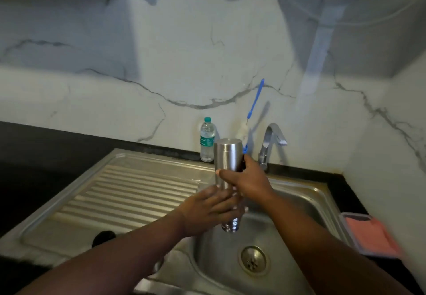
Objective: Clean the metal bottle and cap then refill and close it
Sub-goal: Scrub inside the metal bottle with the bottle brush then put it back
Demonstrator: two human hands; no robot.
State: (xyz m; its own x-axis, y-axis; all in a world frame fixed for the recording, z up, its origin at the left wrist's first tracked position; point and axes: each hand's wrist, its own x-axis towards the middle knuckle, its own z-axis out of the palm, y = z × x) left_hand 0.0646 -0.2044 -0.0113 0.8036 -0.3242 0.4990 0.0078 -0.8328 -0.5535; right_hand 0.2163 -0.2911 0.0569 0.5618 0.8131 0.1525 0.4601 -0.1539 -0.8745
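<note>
While inverted over the steel sink (299, 193), both hands' fingers (227, 175) grip the smooth cylindrical metal bottle (227, 156).

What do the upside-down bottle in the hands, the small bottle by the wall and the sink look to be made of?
The inverted bottle looks like brushed stainless steel: grey, with a soft vertical sheen. The small bottle seems clear thin plastic, see-through with a teal cap and label. The sink looks like stainless steel too, dull grey with pressed ridges on its drainboard.
</note>
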